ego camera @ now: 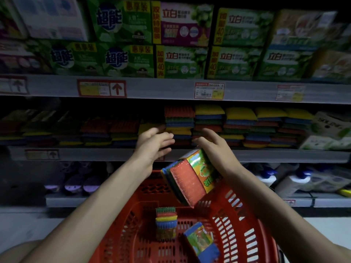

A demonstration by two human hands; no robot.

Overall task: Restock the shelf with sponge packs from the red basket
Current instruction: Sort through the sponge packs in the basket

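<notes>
My right hand [212, 147] grips a sponge pack [191, 177] by its top edge; the pack hangs tilted above the red basket [245, 221], orange sponge facing me. My left hand [153, 143] is held up beside it, fingers spread, holding nothing, in front of the middle shelf [266, 155]. Two more sponge packs lie in the basket: one standing on edge [166, 223] and one with a blue border [202, 242]. The middle shelf holds stacks of coloured sponge packs [209, 124], with a lower, darker stretch just left of centre.
Green detergent boxes [182, 61] fill the upper shelf above the price strip [209, 90]. White spray bottles [296, 181] stand on the bottom shelf at right, dark items [76, 183] at left. White packages [330, 130] sit at the middle shelf's right end.
</notes>
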